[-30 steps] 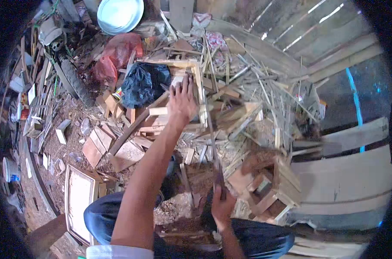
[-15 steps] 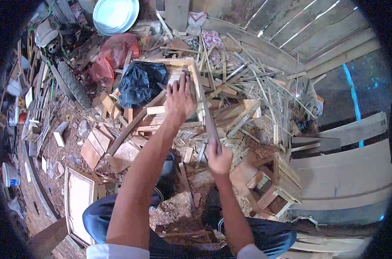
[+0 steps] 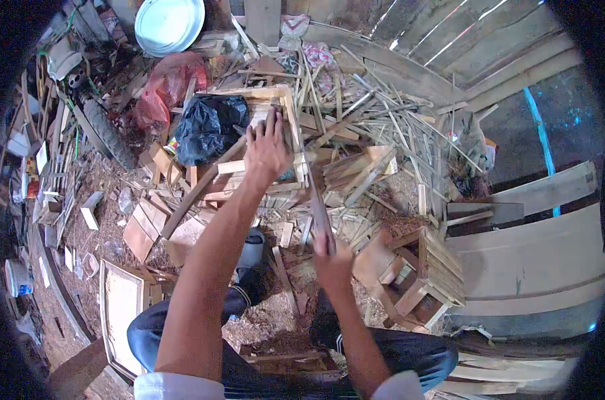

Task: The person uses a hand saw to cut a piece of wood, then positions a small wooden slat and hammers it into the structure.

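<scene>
My left hand (image 3: 268, 152) lies with fingers stretched out on the wood inside a rectangular wooden frame (image 3: 290, 119). My right hand (image 3: 334, 268) is wrapped round the near end of a long, narrow tool (image 3: 320, 220), saw-like in shape; blur hides its edge. The tool slants away from me along the frame's right side. A black plastic bag (image 3: 209, 130) sits in the frame's left part, beside my left fingers. Near the frame's lower left lies a long wooden bar (image 3: 199, 195).
Thin wood offcuts (image 3: 382, 120) are heaped at the right. A slatted wooden box (image 3: 426, 277) stands near my right knee, and a pale framed panel (image 3: 122, 313) near my left. A red bag (image 3: 172, 90) and a white basin (image 3: 169, 27) are behind.
My right hand has drawn the long tool back toward me. My left hand stays on the wood in the frame. The view has shifted slightly.
</scene>
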A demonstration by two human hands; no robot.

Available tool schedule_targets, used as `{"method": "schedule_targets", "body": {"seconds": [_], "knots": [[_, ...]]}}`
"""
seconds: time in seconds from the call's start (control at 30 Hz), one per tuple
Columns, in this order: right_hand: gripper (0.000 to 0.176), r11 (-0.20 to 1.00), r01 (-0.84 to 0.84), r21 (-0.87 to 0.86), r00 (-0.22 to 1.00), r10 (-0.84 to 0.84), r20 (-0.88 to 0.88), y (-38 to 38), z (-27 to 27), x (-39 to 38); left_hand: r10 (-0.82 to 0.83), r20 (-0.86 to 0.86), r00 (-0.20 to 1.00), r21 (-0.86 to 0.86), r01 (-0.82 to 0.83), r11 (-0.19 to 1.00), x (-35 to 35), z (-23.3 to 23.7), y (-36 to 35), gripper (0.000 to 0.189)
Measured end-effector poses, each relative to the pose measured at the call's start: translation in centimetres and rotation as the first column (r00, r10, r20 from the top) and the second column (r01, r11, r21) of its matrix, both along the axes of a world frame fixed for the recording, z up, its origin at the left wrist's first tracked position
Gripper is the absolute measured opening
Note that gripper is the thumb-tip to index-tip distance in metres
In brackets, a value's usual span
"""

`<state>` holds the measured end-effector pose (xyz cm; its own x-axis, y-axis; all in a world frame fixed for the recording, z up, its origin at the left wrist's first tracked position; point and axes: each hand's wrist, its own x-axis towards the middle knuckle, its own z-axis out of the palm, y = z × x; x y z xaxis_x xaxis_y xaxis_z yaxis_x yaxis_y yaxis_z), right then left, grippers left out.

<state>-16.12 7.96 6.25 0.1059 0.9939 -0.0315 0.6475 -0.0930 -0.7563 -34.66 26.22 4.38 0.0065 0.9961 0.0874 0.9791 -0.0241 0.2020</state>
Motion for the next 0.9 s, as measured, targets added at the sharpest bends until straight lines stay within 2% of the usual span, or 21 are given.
{"method": "schedule_targets", "body": {"seconds": [0.07,0.1,0.17,0.2,0.27,0.37,0.4,0.47,0.5,0.57,0.6,0.67,0.73,0.8,0.87,0.9], "knots": [[0.036,0.999,0.040,0.008,0.993,-0.039,-0.115,-6.5,0.5,2.3,0.021,-0.031,0.999,0.011,-0.020,1.000,0.3,-0.9,0.4,0.080],[0.036,1.000,0.019,0.023,0.993,-0.016,-0.116,-5.3,0.4,2.3,0.055,-0.049,0.997,0.013,-0.054,0.998,0.3,-0.8,0.7,0.080],[0.034,0.992,0.105,-0.063,0.994,-0.107,-0.021,-5.1,0.3,2.0,0.020,-0.053,0.998,0.016,-0.020,1.000,0.4,-1.1,0.0,0.081],[0.034,0.990,0.091,-0.109,0.976,-0.110,-0.188,-2.3,0.5,0.4,0.005,-0.040,0.999,0.057,-0.003,0.998,0.2,-1.2,-0.2,0.081],[0.037,0.998,-0.007,-0.058,0.968,-0.008,-0.249,4.3,-0.1,-1.7,0.004,-0.008,1.000,0.094,-0.003,0.996,0.0,-1.1,0.3,0.081],[0.037,0.999,0.023,-0.031,0.977,-0.029,-0.210,2.2,1.0,-1.5,0.014,-0.036,0.999,0.025,-0.013,1.000,0.1,-0.3,0.3,0.080],[0.035,0.999,0.047,0.015,0.995,-0.046,-0.093,-1.5,1.4,-0.4,0.019,0.025,1.000,0.004,-0.019,1.000,0.2,-0.1,0.3,0.078],[0.035,0.979,0.064,0.193,0.983,-0.029,-0.180,-6.5,2.0,1.3,0.056,-0.002,0.998,0.016,-0.056,0.998,0.1,-1.0,1.0,0.077],[0.035,0.978,0.048,0.204,0.983,-0.011,-0.181,-5.4,1.6,1.3,0.066,0.015,0.998,0.004,-0.066,0.998,0.2,-1.1,1.0,0.077],[0.037,0.988,0.135,-0.074,0.963,-0.148,-0.225,-5.0,-0.1,0.9,0.035,0.022,0.999,0.020,-0.035,0.999,0.3,0.1,0.5,0.077],[0.039,0.993,0.100,-0.059,0.973,-0.110,-0.202,-2.8,-1.3,0.6,0.043,0.027,0.999,0.028,-0.043,0.999,0.4,-0.3,0.6,0.078],[0.039,0.992,0.061,-0.112,0.970,-0.085,-0.226,2.0,0.2,-0.5,0.049,0.027,0.998,0.032,-0.050,0.998,0.5,-0.6,0.8,0.078],[0.039,0.985,0.014,-0.171,0.966,-0.058,-0.252,1.5,1.7,-0.4,0.051,-0.024,0.998,0.014,-0.051,0.999,0.5,-0.3,0.5,0.076],[0.040,0.993,0.015,-0.119,0.998,-0.023,-0.067,-3.2,2.8,0.7,0.041,-0.005,0.999,0.034,-0.041,0.999,0.5,-0.1,0.2,0.075],[0.042,0.996,0.049,0.068,0.996,-0.043,-0.081,-7.7,1.6,2.2,0.048,0.036,0.998,0.114,-0.052,0.992,0.1,-1.7,1.1,0.072],[0.042,0.997,0.037,0.072,0.997,-0.031,-0.076,-6.4,2.2,1.7,0.060,0.042,0.997,0.118,-0.065,0.991,0.1,-1.2,1.2,0.072]]}}
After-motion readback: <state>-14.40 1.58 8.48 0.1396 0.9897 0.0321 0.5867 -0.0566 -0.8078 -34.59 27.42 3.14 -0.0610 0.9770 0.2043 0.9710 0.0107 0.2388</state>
